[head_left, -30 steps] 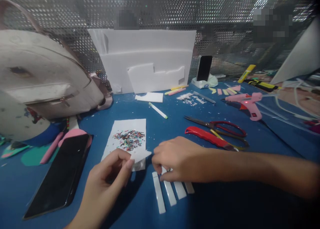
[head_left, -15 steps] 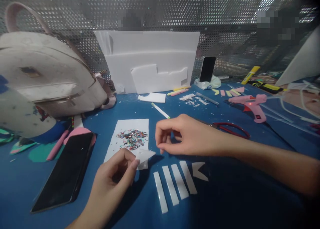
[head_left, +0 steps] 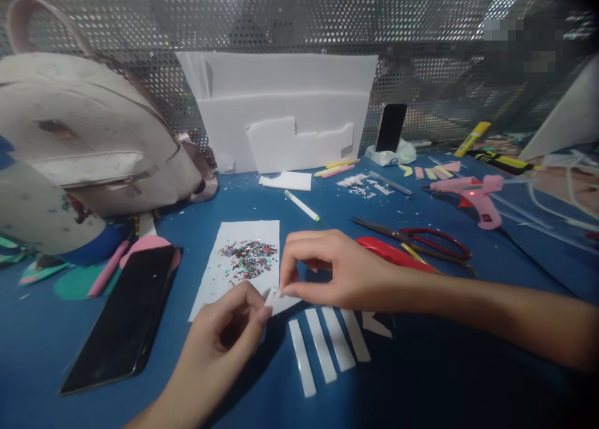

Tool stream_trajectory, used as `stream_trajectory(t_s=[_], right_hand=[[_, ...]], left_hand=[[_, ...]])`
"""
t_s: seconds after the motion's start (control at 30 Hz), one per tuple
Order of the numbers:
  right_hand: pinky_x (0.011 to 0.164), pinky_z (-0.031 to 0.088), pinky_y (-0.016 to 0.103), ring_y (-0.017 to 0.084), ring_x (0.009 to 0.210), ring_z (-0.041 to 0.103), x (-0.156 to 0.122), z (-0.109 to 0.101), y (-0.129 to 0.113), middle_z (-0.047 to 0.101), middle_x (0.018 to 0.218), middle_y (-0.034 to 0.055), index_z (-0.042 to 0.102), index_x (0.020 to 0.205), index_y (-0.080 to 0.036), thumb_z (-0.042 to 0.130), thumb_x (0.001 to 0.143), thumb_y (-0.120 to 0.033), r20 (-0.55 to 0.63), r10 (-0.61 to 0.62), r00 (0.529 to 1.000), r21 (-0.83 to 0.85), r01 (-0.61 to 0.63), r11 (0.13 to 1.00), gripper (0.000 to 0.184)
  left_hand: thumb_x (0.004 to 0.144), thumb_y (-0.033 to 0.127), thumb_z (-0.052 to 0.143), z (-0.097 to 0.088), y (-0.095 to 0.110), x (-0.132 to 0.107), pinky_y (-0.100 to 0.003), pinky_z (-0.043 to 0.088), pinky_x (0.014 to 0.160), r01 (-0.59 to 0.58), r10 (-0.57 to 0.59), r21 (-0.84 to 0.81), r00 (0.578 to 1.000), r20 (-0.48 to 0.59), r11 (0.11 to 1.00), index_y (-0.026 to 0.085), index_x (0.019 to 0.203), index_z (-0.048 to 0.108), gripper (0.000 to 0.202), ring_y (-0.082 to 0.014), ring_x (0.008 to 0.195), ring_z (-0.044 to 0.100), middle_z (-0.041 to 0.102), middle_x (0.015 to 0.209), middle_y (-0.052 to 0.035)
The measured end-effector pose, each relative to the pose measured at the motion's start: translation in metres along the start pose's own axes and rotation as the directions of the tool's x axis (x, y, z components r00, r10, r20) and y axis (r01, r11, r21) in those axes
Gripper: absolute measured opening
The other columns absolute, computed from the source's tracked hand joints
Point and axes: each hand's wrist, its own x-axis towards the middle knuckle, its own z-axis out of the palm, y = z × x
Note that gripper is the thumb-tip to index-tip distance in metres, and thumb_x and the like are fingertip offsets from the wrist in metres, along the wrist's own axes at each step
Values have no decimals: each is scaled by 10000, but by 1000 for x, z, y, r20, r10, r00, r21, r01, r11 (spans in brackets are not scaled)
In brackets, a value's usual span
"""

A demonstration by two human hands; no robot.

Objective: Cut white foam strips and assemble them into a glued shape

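A small white flat piece with a pointed end [head_left: 285, 302] is pinched between the thumb and forefinger of my left hand [head_left: 234, 335]. My right hand [head_left: 330, 267] has its thumb and fingertips closed together, touching that piece's upper face; whatever they pinch is too small to make out. Just behind lies a white paper sheet [head_left: 210, 285] bearing a heap of multicoloured glitter flakes [head_left: 250, 257]. Several white strips [head_left: 321, 345] lie side by side below my right hand, with a notched white scrap [head_left: 375, 325] at their right end.
Scissors [head_left: 412, 236] and a red tool [head_left: 390, 252] lie beyond my right forearm. A pink glue gun [head_left: 484, 192] sits at the right, its cord trailing. A phone [head_left: 121, 323] and backpack [head_left: 103, 136] occupy the left. White boards [head_left: 285, 80] stand behind a marker [head_left: 302, 206].
My right hand has moved left and down onto the white piece. My left hand has shifted slightly right with it. The scissors and red tool now show more fully.
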Motion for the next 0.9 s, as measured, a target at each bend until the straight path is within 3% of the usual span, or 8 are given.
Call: stream_trajectory(t_s=[0.3, 0.57, 0.9], right_hand=[[765, 431, 238, 101, 811, 577, 1, 1, 3, 615, 848, -18, 658, 792, -179, 683, 834, -134, 9, -11, 1000, -7, 11, 1000, 67], [767, 441, 249, 108, 807, 578, 1, 3, 5, 613, 843, -12, 664, 778, -178, 692, 831, -135, 3, 6, 1000, 66, -6, 998, 74], [749, 432, 261, 121, 824, 573, 2, 4, 7, 606, 851, -2, 671, 778, -175, 706, 829, -164, 28, 58, 998, 158, -62, 986, 62]], left_hand=[[956, 474, 453, -1, -1, -1, -199, 265, 453, 4, 0, -61, 998, 57, 998, 206, 686, 462, 381, -95, 487, 351, 398, 549, 62], [961, 489, 453, 0, -1, 0, -220, 244, 472, 55, -38, -130, 990, 135, 990, 211, 709, 454, 375, -104, 501, 319, 373, 552, 64], [961, 479, 461, -1, -2, -1, -236, 227, 483, 40, -17, -138, 986, 163, 990, 215, 709, 450, 365, -110, 516, 303, 344, 574, 64]])
